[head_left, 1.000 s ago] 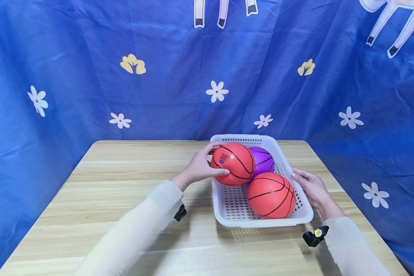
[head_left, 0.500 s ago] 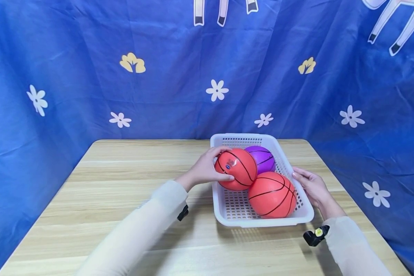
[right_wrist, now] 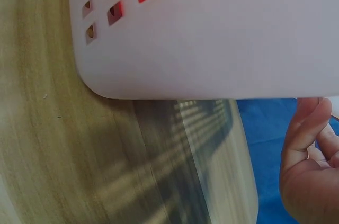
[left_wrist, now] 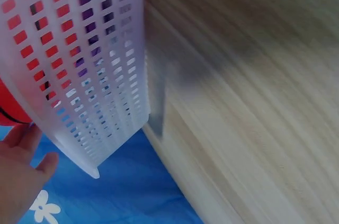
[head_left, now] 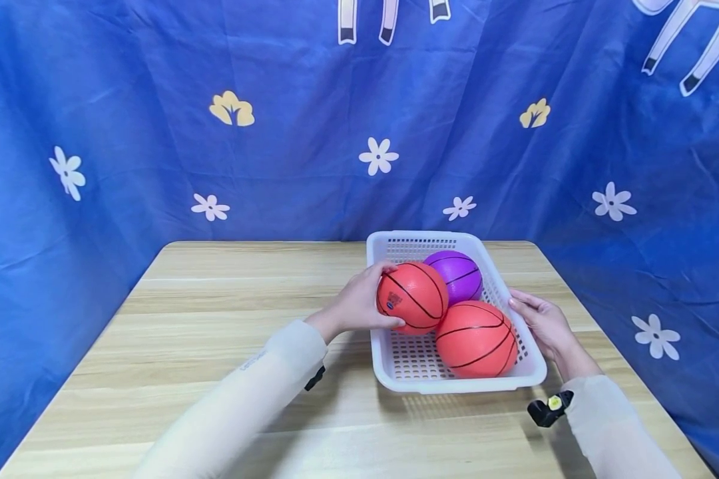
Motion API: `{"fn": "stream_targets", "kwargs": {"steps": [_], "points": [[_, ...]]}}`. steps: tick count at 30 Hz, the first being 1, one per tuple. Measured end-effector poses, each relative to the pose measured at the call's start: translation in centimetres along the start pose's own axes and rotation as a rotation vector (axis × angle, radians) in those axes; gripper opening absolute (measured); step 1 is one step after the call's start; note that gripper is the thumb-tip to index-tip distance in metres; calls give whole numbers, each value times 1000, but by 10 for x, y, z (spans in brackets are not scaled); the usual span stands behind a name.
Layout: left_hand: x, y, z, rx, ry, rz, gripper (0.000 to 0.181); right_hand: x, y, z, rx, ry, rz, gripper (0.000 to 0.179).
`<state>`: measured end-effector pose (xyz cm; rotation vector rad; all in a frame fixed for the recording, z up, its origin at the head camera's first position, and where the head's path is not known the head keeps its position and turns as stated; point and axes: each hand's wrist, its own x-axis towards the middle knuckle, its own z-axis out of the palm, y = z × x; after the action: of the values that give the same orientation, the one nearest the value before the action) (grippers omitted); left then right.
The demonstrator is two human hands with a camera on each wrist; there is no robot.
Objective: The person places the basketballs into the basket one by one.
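Note:
In the head view a white perforated plastic basket [head_left: 496, 380] stands on the right part of the table. My left hand [head_left: 357, 301] grips an orange toy basketball [head_left: 416, 296] at the basket's left side, thumb in front and fingers over its back. That ball touches a second orange basketball [head_left: 476, 339] at the front right. Behind them sits a purple basketball [head_left: 457, 276], partly covered. My right hand [head_left: 545, 326] pinches the basket's right rim; its thumb and curled fingers also show in the right wrist view. In the left wrist view, the basket wall [left_wrist: 90, 65] hides much of the balls.
The wooden table [head_left: 216, 332] reaches to a blue curtain [head_left: 287, 166] with flower prints, hung behind and at both sides. A black wrist camera [head_left: 549, 409] sits at the right cuff. The basket stands near the table's back and right edges.
My left hand has brought the orange basketball down and slightly right, nearer the viewer, into the basket. More of the purple ball shows now. The right hand has stayed at the rim.

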<state>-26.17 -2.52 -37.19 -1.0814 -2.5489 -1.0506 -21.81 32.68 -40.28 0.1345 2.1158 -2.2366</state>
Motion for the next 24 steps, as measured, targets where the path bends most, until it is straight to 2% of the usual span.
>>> {"fn": "stream_targets", "kwargs": {"steps": [4,9,16,20,22,23,24], "points": [[-3,-1,2,73,10,-10,89,0,1,0,-5,-4,-2,52],[-7,-1,8,107,31,-13,91,1,2,-1,-38,0,1,53],[-13,-4,17,101,82,-12,92,3,1,-2,-61,11,16,54],[-16,-6,17,91,84,-23,94,4,0,-2,-82,1,18,55],[-17,-7,17,79,73,-31,95,5,1,-3,-137,-13,8,55],[-17,-8,16,72,65,-36,96,13,9,-12,-122,-59,-19,53],[-18,-8,16,60,59,-42,96,15,10,-15,-156,-69,-23,52]]}}
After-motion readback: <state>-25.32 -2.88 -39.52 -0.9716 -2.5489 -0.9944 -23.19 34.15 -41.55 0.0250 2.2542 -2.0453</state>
